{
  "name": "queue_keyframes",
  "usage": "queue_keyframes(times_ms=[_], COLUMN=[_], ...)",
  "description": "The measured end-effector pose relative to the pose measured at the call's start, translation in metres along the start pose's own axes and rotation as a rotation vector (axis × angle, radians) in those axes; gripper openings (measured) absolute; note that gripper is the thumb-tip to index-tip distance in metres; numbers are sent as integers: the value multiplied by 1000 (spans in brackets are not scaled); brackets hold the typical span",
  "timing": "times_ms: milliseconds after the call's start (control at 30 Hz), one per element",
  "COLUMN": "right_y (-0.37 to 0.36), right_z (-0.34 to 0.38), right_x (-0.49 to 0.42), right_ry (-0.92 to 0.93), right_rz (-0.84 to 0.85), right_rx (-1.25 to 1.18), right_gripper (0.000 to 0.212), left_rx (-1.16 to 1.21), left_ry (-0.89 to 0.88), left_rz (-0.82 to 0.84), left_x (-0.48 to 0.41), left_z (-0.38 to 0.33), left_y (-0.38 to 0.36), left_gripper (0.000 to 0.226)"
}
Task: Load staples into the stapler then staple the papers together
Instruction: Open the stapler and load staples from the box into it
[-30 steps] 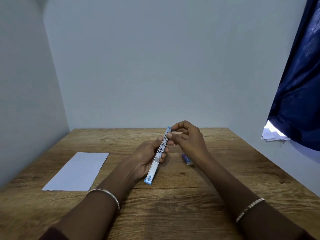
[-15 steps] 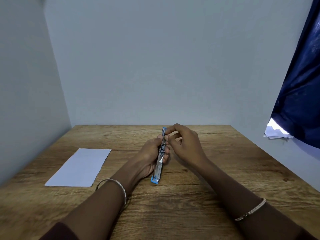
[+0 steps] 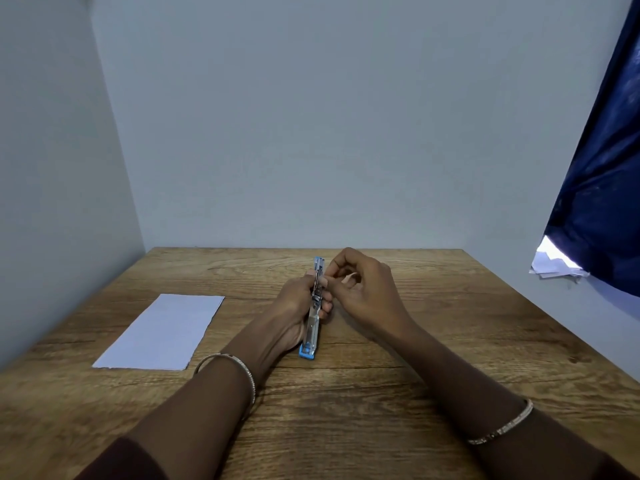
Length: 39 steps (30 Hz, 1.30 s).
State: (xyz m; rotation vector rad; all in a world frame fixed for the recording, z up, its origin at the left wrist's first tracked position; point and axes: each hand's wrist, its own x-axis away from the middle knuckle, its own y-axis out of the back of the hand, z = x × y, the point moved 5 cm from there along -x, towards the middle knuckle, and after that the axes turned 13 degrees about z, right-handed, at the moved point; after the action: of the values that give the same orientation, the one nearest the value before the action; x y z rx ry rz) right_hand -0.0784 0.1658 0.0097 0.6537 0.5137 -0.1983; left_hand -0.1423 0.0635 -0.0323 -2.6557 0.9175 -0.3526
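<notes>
A blue and silver stapler (image 3: 312,327) is opened out flat into one long strip, held on edge above the middle of the wooden table (image 3: 346,403). My left hand (image 3: 294,306) grips its middle from the left. My right hand (image 3: 367,292) pinches at the stapler's upper part with thumb and forefinger; whether staples sit between those fingertips is too small to tell. The white papers (image 3: 162,332) lie flat on the table to the left, apart from both hands.
Grey walls close the table at the back and left. A dark blue curtain (image 3: 602,188) hangs at the right, with loose white sheets (image 3: 554,263) on a ledge below it. Both wrists wear thin bracelets.
The stapler has turned from slanted to nearly upright in view, edge on. A small blue object seen by my right hand a second ago is now hidden. The right fingers stay at the stapler's upper part.
</notes>
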Motion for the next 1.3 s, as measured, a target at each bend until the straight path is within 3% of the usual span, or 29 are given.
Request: queue_keyframes(times_ms=[167,267,433,567,833,967,1300], right_y=[1,7,19,16,17,21,21], right_z=[6,-6,-25,-34,-31,-21,-11], right_x=[0,-4,-6,-7,-10,-12,-9], right_ry=[47,-54,-145,-245,-269,-168,-121], right_rz=[99,69,-98,-22,-32,-50,-132], right_rx=[-173,-346,-242,-349,-692,-600,-403], right_gripper=[15,16,14,17,21,26,26], left_rx=[-6,-49,-96,-162,-489,-502,-428], left_ry=[-13,-1,-8,-40,-340,-469,-467], left_rz=[-4,48,85,132,196,192,234], left_x=[0,1,-2,-3,3,7,3], left_z=[-2,-1,0,0,-14,-24,-20], left_y=[1,-4,-6,-7,-14,-15,-13], left_gripper=[38,50,41,38,36,38,39])
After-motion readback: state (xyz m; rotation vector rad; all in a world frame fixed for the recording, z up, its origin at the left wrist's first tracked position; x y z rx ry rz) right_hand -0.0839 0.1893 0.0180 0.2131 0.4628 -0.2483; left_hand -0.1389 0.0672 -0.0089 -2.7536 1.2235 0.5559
